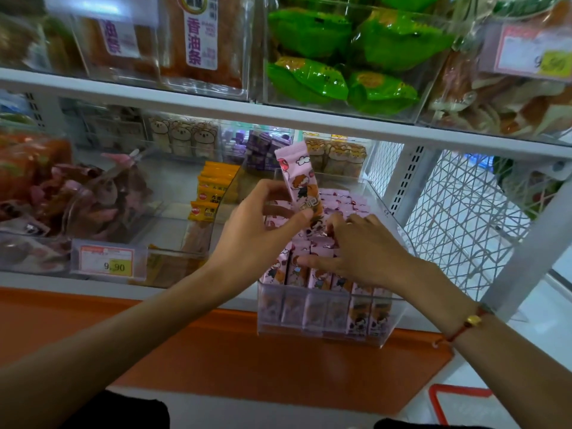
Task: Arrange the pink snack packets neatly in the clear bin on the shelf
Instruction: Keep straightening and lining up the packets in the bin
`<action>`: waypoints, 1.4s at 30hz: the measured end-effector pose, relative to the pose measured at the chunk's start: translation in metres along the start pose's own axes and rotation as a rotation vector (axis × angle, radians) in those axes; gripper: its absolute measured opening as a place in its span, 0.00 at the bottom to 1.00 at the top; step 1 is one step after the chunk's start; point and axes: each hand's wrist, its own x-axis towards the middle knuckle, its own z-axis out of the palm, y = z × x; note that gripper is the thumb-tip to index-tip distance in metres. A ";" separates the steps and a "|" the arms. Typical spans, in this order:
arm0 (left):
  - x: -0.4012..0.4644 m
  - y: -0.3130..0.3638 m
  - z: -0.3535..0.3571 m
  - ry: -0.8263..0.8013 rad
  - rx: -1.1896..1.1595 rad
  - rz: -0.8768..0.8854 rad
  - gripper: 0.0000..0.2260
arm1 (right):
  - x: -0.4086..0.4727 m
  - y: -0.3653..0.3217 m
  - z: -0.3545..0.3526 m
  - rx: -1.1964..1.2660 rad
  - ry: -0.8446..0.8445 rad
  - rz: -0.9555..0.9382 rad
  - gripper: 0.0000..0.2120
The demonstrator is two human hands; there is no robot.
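Note:
A clear bin (322, 329) juts over the front edge of the lower shelf. It holds several pink snack packets (309, 274) with a cartoon print, standing upright in rows. My left hand (260, 230) pinches one pink packet (298, 181) between thumb and fingers and holds it upright above the bin. My right hand (365, 249) lies with spread, straight fingers on top of the packets in the bin's front rows. More pink packets (343, 202) fill the back of the bin.
To the left stand a bin of yellow-orange packets (210, 193) and a bin of dark pink wrapped snacks (93, 196) with a 9.90 price tag (106, 261). The upper shelf (278, 113) holds green packets (340, 57). A white wire mesh panel (458, 218) closes the right side.

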 end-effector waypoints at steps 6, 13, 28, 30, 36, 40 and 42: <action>0.025 0.010 -0.003 -0.102 0.026 0.010 0.24 | -0.022 0.008 0.003 0.016 0.117 -0.059 0.31; 0.069 0.007 0.032 -0.279 0.150 -0.075 0.19 | -0.040 0.011 0.011 0.089 0.105 -0.082 0.32; 0.102 0.017 0.033 -0.659 0.735 -0.010 0.20 | -0.044 0.016 0.016 0.134 0.124 -0.119 0.28; 0.108 0.018 0.037 -0.759 0.737 -0.025 0.18 | -0.044 0.015 0.015 0.138 0.124 -0.123 0.27; 0.114 0.000 0.062 -0.843 0.755 -0.073 0.25 | -0.044 0.014 0.015 0.124 0.110 -0.112 0.28; 0.106 -0.013 0.061 -0.681 0.783 0.161 0.31 | -0.044 0.015 0.015 0.120 0.113 -0.107 0.27; 0.103 -0.020 0.057 -0.600 0.770 0.229 0.29 | -0.044 0.014 0.014 0.116 0.116 -0.108 0.27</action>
